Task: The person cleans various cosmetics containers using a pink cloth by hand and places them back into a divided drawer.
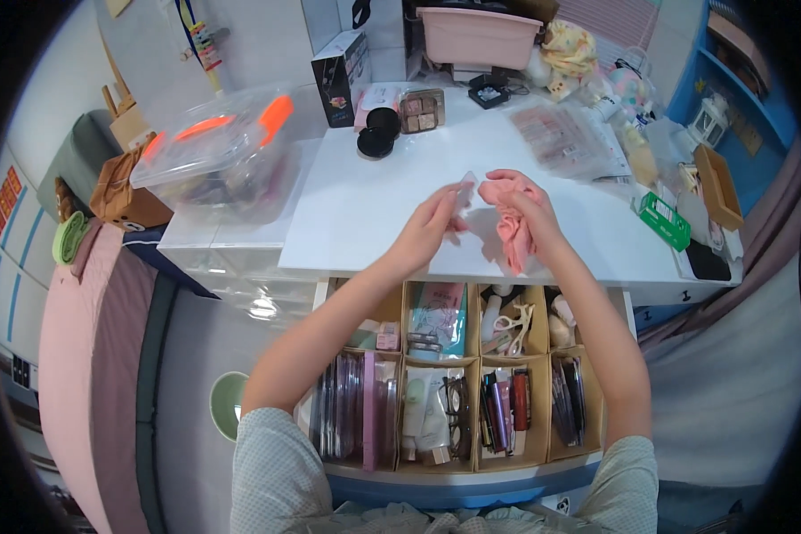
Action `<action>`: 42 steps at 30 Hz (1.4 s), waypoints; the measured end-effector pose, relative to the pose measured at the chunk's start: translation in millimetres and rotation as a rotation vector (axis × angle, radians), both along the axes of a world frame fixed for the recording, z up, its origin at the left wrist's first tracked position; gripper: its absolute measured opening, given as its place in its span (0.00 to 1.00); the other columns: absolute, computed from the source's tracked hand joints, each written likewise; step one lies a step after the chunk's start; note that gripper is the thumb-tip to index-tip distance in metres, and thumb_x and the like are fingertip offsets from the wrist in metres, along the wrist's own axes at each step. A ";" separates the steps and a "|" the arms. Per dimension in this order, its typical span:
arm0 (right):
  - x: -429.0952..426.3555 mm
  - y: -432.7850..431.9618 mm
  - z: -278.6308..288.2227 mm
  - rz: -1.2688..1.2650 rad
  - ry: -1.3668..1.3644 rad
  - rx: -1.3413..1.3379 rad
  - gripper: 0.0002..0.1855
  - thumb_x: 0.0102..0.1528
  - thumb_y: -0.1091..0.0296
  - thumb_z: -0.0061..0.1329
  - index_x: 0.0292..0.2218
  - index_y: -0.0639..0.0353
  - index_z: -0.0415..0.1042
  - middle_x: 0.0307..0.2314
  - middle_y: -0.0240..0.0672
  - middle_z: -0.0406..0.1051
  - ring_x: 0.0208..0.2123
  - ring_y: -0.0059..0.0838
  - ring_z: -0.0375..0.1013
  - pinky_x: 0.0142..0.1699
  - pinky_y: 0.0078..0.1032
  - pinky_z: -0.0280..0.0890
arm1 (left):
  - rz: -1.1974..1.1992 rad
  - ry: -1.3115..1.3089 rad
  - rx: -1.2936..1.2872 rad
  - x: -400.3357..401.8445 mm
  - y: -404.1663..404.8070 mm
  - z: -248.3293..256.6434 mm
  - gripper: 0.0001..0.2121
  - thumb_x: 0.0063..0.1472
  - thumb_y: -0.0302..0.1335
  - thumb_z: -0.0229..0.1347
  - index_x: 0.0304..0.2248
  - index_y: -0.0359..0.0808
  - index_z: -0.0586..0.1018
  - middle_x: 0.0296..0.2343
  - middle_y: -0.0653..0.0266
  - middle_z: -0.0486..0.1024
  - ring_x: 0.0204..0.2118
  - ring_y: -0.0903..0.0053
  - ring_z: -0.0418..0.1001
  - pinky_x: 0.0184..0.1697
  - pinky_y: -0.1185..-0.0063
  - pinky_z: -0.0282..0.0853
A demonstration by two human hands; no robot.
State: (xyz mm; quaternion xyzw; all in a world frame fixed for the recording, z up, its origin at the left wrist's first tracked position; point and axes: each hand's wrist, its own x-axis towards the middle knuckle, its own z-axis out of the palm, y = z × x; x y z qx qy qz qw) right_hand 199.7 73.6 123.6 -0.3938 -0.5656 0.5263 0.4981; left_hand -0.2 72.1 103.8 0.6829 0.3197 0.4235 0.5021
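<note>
My left hand (434,220) grips a small clear, flat plastic piece (466,189) over the white desk (347,220); its exact kind cannot be told. Just to the right, my right hand (527,207) holds a crumpled pink cloth (515,233) that hangs down towards the desk's front edge. The two hands are apart. Below my forearms an open drawer (467,478) holds cardboard compartments with eyeglasses (455,407), an eyelash curler (522,327), makeup pens (497,414), tubes and flat plastic cases (340,407).
On the desk stand an open black compact (376,141), an eyeshadow palette (422,112), a black box (334,80), plastic pouches (554,141), a green box (665,221) and a phone (707,260). A clear lidded bin (220,160) is at the left; a green basin (228,406) sits on the floor.
</note>
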 end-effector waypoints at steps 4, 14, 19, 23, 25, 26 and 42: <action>-3.2 -41.1 3.6 -0.067 -0.031 0.091 0.14 0.49 0.71 0.47 0.39 0.64 0.68 0.29 0.32 0.69 0.28 0.16 0.67 0.33 0.14 0.63 | -0.152 -0.244 -0.386 3.2 -49.8 12.3 0.21 0.65 0.38 0.30 0.51 0.34 0.60 0.39 0.58 0.67 0.31 0.77 0.69 0.40 0.79 0.68; -0.7 -120.8 -8.1 -0.206 -0.459 0.543 0.15 0.43 0.75 0.55 0.36 0.58 0.74 0.34 0.37 0.68 0.36 0.29 0.69 0.41 0.22 0.64 | -0.201 -0.172 -0.459 11.1 -96.0 -9.8 0.20 0.65 0.36 0.32 0.48 0.29 0.63 0.34 0.56 0.72 0.34 0.73 0.75 0.36 0.80 0.72; 2.3 -152.6 -11.5 -0.296 -0.712 0.625 0.20 0.43 0.65 0.57 0.41 0.50 0.73 0.36 0.38 0.68 0.36 0.33 0.70 0.39 0.25 0.66 | -0.298 -0.161 -0.361 18.9 -116.6 -9.9 0.17 0.63 0.26 0.41 0.51 0.30 0.61 0.40 0.60 0.69 0.41 0.79 0.70 0.42 0.80 0.70; 4.4 -165.6 -4.5 -0.314 -0.903 0.707 0.22 0.42 0.66 0.54 0.43 0.46 0.72 0.34 0.33 0.69 0.31 0.30 0.70 0.33 0.24 0.66 | -0.398 -0.160 -0.366 20.6 -126.6 -14.0 0.18 0.63 0.25 0.42 0.52 0.30 0.60 0.43 0.62 0.67 0.41 0.80 0.69 0.45 0.80 0.68; 4.1 -169.7 -0.2 -0.330 -0.928 0.657 0.22 0.41 0.67 0.53 0.41 0.45 0.73 0.32 0.30 0.70 0.27 0.28 0.70 0.30 0.23 0.65 | -0.394 -0.059 -0.344 14.9 -127.1 -7.6 0.18 0.63 0.24 0.41 0.51 0.29 0.60 0.43 0.61 0.67 0.42 0.79 0.69 0.48 0.80 0.66; 4.1 -169.8 0.0 -0.326 -0.921 0.676 0.21 0.41 0.67 0.54 0.41 0.46 0.74 0.32 0.30 0.70 0.27 0.27 0.70 0.29 0.23 0.66 | -0.348 -0.147 -0.417 13.3 -128.4 -8.3 0.18 0.63 0.24 0.41 0.51 0.28 0.60 0.43 0.61 0.67 0.43 0.79 0.69 0.49 0.79 0.65; -9.8 -183.6 2.3 -0.364 -1.149 0.755 0.26 0.40 0.62 0.54 0.45 0.36 0.70 0.34 0.31 0.65 0.29 0.28 0.69 0.28 0.23 0.66 | -0.329 -0.239 -0.534 14.1 -131.7 -2.4 0.19 0.62 0.27 0.44 0.52 0.33 0.60 0.43 0.66 0.67 0.45 0.83 0.65 0.48 0.83 0.62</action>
